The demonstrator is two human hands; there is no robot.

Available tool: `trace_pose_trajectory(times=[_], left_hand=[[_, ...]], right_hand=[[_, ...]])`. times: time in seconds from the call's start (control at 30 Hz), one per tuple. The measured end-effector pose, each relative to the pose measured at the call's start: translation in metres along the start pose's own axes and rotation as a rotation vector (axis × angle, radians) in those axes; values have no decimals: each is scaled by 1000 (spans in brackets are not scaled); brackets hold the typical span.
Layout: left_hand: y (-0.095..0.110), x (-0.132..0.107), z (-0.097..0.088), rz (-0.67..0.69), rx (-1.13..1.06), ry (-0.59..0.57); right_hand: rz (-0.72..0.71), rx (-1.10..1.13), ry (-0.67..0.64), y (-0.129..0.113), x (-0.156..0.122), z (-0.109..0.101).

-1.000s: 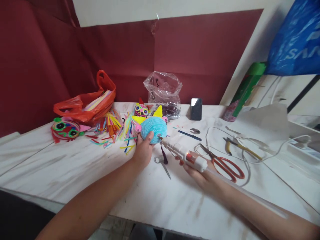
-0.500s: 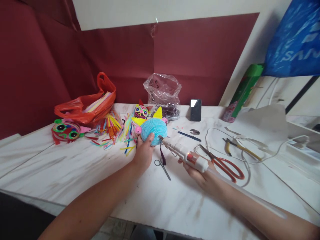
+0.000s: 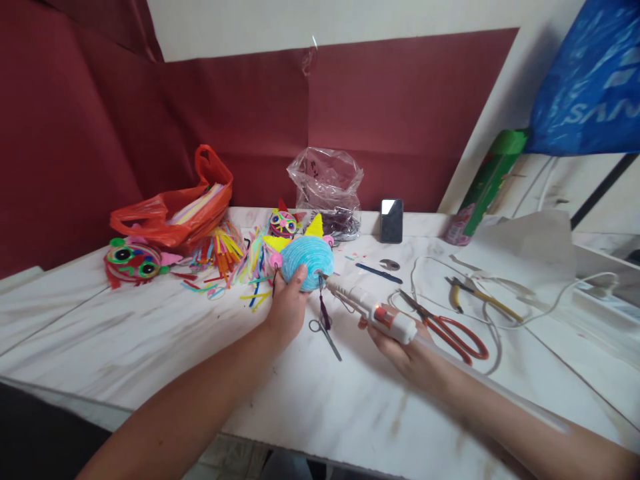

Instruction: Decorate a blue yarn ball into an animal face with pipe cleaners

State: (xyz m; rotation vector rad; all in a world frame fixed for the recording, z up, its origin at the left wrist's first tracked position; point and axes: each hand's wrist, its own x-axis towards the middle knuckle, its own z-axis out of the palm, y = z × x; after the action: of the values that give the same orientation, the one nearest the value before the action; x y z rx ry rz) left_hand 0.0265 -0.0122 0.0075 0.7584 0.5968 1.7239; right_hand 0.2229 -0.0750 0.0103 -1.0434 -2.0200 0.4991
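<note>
A glue stick (image 3: 530,409) is carried over the right forearm, behind the glue gun (image 3: 356,295). The gun is grasped in the right hand (image 3: 397,350), apparently so that the fingers are set well behind the nozzle. Small scissors (image 3: 334,348) are laid on the table (image 3: 175,347) just short of the work; the dark tassel (image 3: 325,312) hangs over their handles and could be snagged there. The blue ball (image 3: 306,257) is gripped by the left hand (image 3: 287,310) near the middle of the table — thumb across its near face, presumably for steadiness. The nozzle is directed at its lower right side; contact cannot be confirmed.

Sideways movement is likely to be limited by the large scissors (image 3: 431,317) and the cord (image 3: 413,275). Pliers (image 3: 495,300) are placed beyond. Colored strips (image 3: 225,253) are scattered to the left. Farthest back, a red bag (image 3: 150,213), a clear bag (image 3: 325,187) and a phone (image 3: 391,220) are set.
</note>
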Motion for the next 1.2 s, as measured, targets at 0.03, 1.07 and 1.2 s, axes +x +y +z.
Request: trace_pose_trajectory(times=[0.03,1.07,1.2], left_hand=[[0,0,0,1,-2,0],[1,-2,2,-21,-15,11],[2,-2,2,-16,-13,-8]], right_hand=[[2,-2,4,-1,0,0],[16,5,24,0,-1,1],[18,7,9,0,0,1]])
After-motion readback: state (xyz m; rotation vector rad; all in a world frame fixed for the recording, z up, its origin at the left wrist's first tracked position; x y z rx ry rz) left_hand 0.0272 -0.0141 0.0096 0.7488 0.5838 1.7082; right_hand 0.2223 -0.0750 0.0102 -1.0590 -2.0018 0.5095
